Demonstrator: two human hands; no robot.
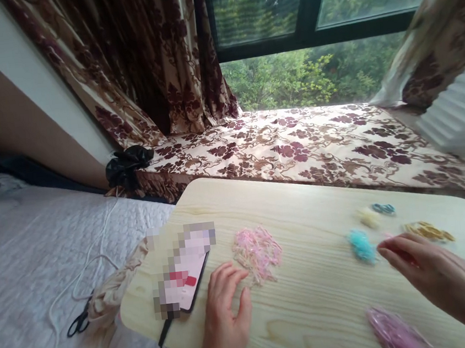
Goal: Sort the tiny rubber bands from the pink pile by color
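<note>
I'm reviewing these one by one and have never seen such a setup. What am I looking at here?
There is no machine here, just a person's two bare hands, seen by a camera worn on their head, looking forward and down. On the pale wooden table lie a phone, partly pixelated, a loose pink pile, a turquoise bundle and a pinkish-purple bundle. The left hand is beside the pink pile, fingers spread. The right hand is beside the turquoise bundle, fingers together; whether it holds anything is unclear.
</note>
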